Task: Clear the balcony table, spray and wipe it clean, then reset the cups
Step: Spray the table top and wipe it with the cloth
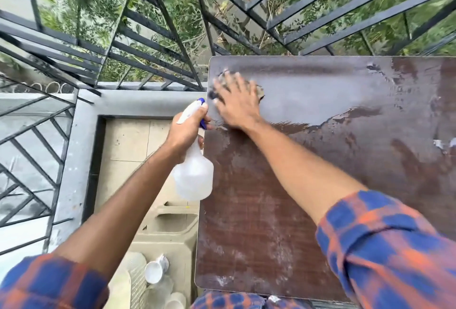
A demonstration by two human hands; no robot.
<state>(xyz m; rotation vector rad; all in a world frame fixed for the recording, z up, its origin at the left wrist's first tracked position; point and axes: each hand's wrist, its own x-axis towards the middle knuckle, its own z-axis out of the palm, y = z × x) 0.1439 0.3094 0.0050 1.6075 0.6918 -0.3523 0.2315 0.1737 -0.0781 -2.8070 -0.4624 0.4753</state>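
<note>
Both hands are occupied: the left hand [187,131] grips the spray bottle [193,175] at its trigger neck just off the surface's [271,210] left edge, apparently ready for spraying, while the right hand [237,103], fingers spread flat, presses a cloth [260,91] onto the wet far-left corner, with the cups [154,271] set aside below.

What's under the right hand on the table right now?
What looks like a cloth, pressed to the table by the right hand. Only its edges show past the hand; the rest is covered, and blur hides detail.
</note>
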